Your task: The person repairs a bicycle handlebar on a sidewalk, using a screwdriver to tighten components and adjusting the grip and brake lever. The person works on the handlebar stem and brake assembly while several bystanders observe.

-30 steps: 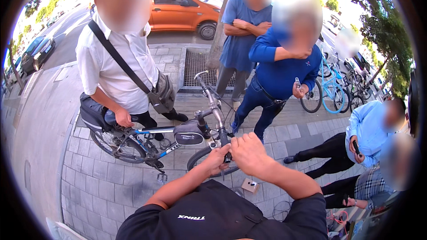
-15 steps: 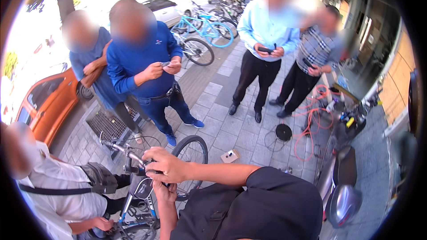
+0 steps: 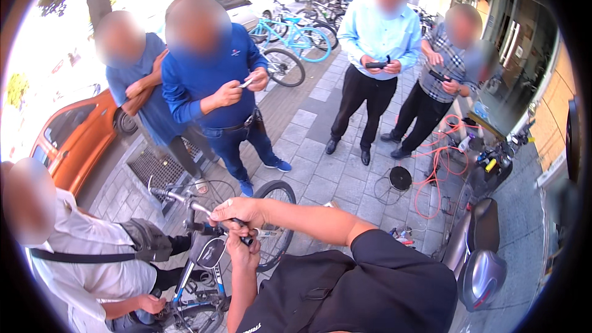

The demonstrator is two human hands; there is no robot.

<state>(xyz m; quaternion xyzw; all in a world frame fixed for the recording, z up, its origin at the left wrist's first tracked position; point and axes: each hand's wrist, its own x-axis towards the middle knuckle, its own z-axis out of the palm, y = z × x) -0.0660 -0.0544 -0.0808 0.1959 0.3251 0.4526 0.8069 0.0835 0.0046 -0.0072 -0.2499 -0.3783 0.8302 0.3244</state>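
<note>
A bicycle (image 3: 216, 271) with a blue, black and white frame stands in front of me, its handlebar (image 3: 179, 198) crossing at the lower left. Both my hands are at the handlebar's right end. My right hand (image 3: 237, 211) reaches across from the right, palm down, fingers bent over the bar. Just below it, my left hand (image 3: 245, 248) is closed around the black grip (image 3: 246, 240), whose end shows between the fingers. Whether the brake lever is also held is too small to tell. A grey bag (image 3: 208, 250) hangs behind the handlebar, near the front wheel (image 3: 277, 225).
At the left, a person in a white shirt (image 3: 92, 259) is beside the bicycle's rear. People in blue (image 3: 216, 68) and light blue (image 3: 379, 37) stand ahead. An orange hose (image 3: 435, 172), a black disc (image 3: 400, 178) and a silver scooter (image 3: 484, 271) are at the right.
My right hand's fingers have drawn in closer over the bar, and the black grip end now shows by my left hand. My arm covers most of the small box on the pavement.
</note>
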